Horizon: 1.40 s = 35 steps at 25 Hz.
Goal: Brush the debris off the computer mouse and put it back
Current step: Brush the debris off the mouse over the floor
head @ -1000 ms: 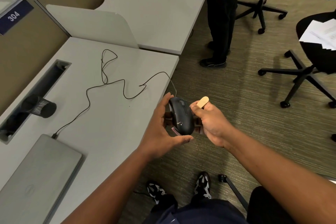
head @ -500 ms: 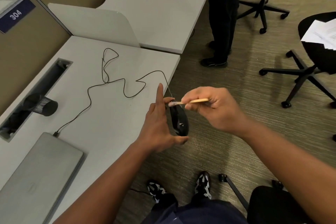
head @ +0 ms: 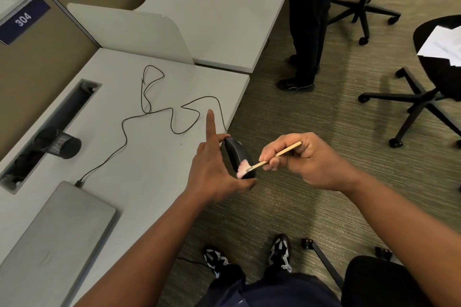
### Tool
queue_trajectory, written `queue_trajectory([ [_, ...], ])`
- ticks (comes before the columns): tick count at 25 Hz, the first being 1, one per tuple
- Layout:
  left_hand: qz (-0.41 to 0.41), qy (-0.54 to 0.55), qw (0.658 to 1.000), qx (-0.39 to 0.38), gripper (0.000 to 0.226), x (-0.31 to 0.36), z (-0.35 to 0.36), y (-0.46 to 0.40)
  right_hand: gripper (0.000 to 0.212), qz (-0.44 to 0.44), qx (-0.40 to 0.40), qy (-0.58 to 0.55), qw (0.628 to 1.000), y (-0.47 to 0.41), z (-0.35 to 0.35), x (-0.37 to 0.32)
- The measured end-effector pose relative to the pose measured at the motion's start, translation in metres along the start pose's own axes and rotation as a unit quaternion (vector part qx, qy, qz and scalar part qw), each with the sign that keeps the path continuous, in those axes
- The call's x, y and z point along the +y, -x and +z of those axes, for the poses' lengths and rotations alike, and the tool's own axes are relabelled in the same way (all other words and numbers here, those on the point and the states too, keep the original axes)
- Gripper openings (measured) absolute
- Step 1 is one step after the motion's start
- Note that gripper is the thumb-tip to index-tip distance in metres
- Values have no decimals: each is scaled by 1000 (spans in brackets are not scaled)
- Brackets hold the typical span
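The left hand [head: 212, 169] holds the black computer mouse [head: 238, 158] up past the desk [head: 154, 157] edge, over the carpet: thumb under its near end, a curled finger at its far end, index finger sticking straight up and clear of it. The right hand [head: 306, 159] pinches a thin wooden-handled brush [head: 264, 161] between thumb and fingertips, the other fingers curled in. Pink bristles touch the mouse's near end. The mouse is turned on edge, long axis running away from the person, cable end pointing toward the far side. Its cable [head: 159, 112] snakes over the desk to a closed grey laptop [head: 50, 239]. A blue sign [head: 23, 18] on the partition reads 304.
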<state>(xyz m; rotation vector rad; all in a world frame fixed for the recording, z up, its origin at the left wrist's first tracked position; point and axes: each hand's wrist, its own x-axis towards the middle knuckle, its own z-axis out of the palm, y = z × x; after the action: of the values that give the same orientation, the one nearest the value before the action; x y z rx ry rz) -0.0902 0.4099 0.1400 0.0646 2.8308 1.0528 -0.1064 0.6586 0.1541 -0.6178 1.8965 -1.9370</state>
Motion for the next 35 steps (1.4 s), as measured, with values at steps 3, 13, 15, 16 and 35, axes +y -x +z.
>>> queue_trajectory([
  [3,1,3,1000,4,167,1,-1,0,9,14,-6,-7,1000,4,-6,5],
  [13,-8,-32,999,-42,173,-3,1,0,8,31,120,11,992,-3,-7,-4],
  [15,-1,-41,998,-43,171,-1,2,0,9,40,106,5,994,-7,2,-4],
  [16,3,-42,998,-41,170,-1,2,0,12,56,91,10,994,-8,4,-1],
  [35,3,-50,998,-31,166,-2,3,3,24,96,2,81,992,0,2,-1],
])
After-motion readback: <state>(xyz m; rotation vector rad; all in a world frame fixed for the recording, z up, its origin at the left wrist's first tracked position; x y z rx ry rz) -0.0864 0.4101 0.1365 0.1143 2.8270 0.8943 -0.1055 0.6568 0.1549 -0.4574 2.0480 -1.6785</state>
